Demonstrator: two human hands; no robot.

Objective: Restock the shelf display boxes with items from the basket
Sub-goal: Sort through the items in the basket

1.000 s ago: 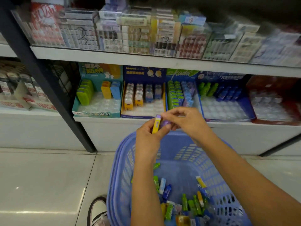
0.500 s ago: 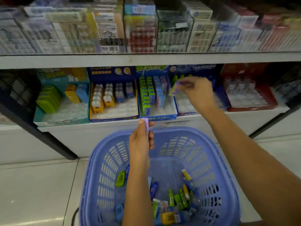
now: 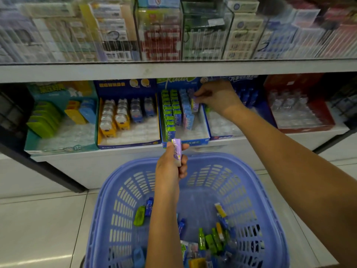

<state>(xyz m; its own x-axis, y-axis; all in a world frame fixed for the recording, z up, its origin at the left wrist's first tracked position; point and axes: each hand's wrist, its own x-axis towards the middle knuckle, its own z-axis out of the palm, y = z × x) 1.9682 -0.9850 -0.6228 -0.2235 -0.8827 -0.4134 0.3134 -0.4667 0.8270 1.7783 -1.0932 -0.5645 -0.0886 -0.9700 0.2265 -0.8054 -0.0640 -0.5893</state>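
Nearest to us, a lilac plastic basket point(image 3: 212, 156) sits on the tiled floor, with loose small packs point(image 3: 209, 240) in green, blue and yellow lying mostly toward its near right corner. Above the basket's far rim we see the left hand point(image 3: 171, 169), fingers curled round a purple pack point(image 3: 176, 149) held upright, its top poking out past the thumb.

Beyond that is the front edge of the lower shelf point(image 3: 77, 163), where a row of display boxes stands side by side. The blue display box point(image 3: 193, 141) in the middle holds a column of green packs point(image 3: 170, 113) along its left side and blue packs point(image 3: 186, 109) next to them. The right hand point(image 3: 220, 97) reaches into this box's far right corner and pinches a second purple pack point(image 3: 195, 104) between thumb and fingertips, just beside the blue column. We cannot tell whether that pack touches the tray.

Left of it stand a dark blue box point(image 3: 127, 144) and a teal box point(image 3: 58, 149); well to the right is a red box point(image 3: 305, 126). Farthest, the upper shelf point(image 3: 173, 69) carries blurred packaged goods.
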